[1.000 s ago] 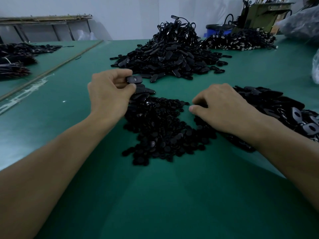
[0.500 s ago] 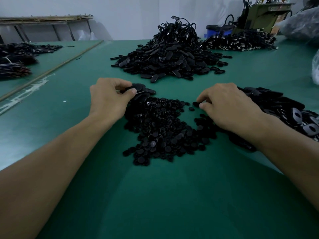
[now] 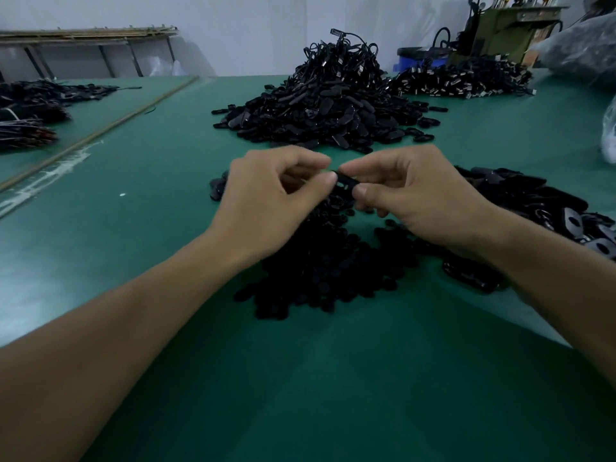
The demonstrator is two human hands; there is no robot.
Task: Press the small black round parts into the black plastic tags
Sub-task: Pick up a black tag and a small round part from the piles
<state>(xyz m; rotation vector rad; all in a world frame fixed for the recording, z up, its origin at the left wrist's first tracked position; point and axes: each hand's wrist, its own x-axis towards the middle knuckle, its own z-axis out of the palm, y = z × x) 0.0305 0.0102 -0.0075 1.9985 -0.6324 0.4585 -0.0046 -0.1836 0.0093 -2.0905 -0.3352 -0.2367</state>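
Nearest, the green tabletop (image 3: 333,395) lies bare between the two forearms, with open room across the whole foreground; beyond it a low spread of small round parts (image 3: 320,275) sits loose on the surface, in no container. Just above that spread the left hand (image 3: 276,198) and the right hand (image 3: 413,201) meet, each with fingers curled and each pinching one end of a single black tag (image 3: 346,185) between thumb and forefinger, so the tag is held clear of the tabletop; whether a round part is at the tag I cannot tell, since fingertips cover it. To the right, touching the round parts and running under the right forearm, lies a pile of loose tags (image 3: 533,205). Left of the hands the surface is open as far as a pale strip (image 3: 100,131) running diagonally along the tabletop's left edge; past it lie dark bundles (image 3: 30,111). Farther off a tall heap of corded tags (image 3: 320,101) stands in the middle, a bare band between it and the hands; behind it to the right is a flatter heap (image 3: 466,78). At the back a blue tub (image 3: 405,64) — contents hidden — stands beside an olive-green machine (image 3: 500,28); a clear plastic bag (image 3: 580,51), its contents too blurred to name, bulges at the far right edge.
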